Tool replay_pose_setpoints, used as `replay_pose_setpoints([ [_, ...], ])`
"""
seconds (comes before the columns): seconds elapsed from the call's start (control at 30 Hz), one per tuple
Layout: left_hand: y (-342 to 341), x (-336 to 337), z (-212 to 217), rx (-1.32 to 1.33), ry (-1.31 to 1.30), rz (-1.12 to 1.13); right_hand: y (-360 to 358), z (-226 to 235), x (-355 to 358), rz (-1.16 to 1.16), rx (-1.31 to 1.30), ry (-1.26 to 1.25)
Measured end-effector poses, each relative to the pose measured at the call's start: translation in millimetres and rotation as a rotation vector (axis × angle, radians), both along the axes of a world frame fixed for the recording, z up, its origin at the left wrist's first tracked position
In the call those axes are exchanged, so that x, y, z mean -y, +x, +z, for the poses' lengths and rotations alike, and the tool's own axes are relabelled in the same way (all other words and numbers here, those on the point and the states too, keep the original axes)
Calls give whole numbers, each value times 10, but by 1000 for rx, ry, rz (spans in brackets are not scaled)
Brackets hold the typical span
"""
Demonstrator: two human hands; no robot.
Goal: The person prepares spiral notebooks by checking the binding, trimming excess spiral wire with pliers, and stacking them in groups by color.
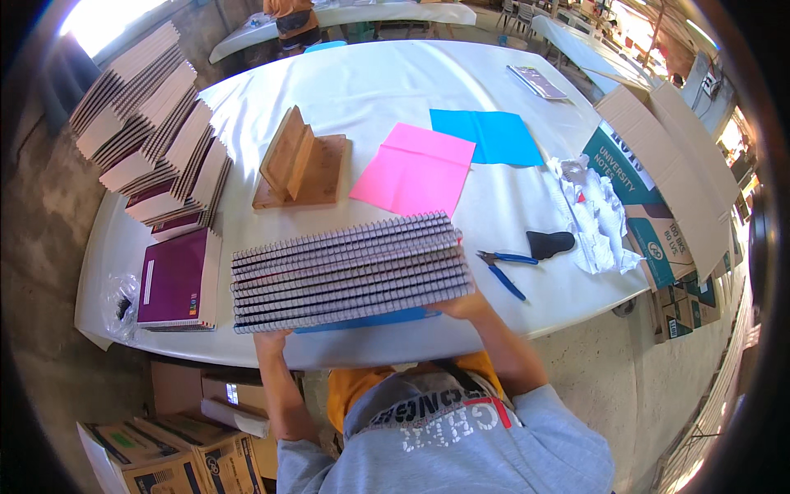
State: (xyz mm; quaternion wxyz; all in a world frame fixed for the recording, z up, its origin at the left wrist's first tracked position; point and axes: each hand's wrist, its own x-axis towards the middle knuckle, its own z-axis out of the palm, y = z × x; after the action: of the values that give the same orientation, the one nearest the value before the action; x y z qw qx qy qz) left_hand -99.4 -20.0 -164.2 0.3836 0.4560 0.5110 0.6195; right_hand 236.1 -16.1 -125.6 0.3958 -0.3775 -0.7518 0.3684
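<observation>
Between my two hands I hold a thick stack of spiral notebooks (350,272), with the wire bindings facing up. My left hand (271,339) grips the stack from below at its left end; most of its fingers are hidden under the notebooks. At the other end, my right hand (461,305) is closed round the lower right corner. Under the stack a blue cover or sheet (370,319) shows in part. Beyond the stack stands a wooden stand (304,169) with an upright, tilted board. To its right lie a pink sheet (415,169) and a blue sheet (487,137).
Tall notebook piles (164,132) and a purple notebook pile (177,276) line the left side. Blue-handled pliers (506,267), a black pad (550,244) and crumpled white paper (597,214) lie right. An open carton (683,181) borders the table; more cartons (177,453) sit below left.
</observation>
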Motion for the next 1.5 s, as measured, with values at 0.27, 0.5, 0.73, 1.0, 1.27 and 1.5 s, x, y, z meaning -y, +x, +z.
replay_pose_setpoints([
  [0.27, -191, -187, -130, -406, -93, 65, 166, 290, 226, 128, -180, -59],
  [0.5, -278, -414, -160, -878, -7, 80, 1052, 76, 389, -500, 954, -225],
  [0.73, -459, -513, -275, -1163, 15, 95, 1222, -480, 589, -571, 978, 188],
  [1.0, -417, -709, -304, -1408, 29, 140, 1170, 1186, 142, -157, 442, 627],
  [1.27, -118, -718, 79, -1311, -80, 144, 795, 1943, -481, 244, 761, 947],
  [1.5, -16, -655, 218, -1278, -96, 149, 588, 2006, -616, 468, 863, 915],
])
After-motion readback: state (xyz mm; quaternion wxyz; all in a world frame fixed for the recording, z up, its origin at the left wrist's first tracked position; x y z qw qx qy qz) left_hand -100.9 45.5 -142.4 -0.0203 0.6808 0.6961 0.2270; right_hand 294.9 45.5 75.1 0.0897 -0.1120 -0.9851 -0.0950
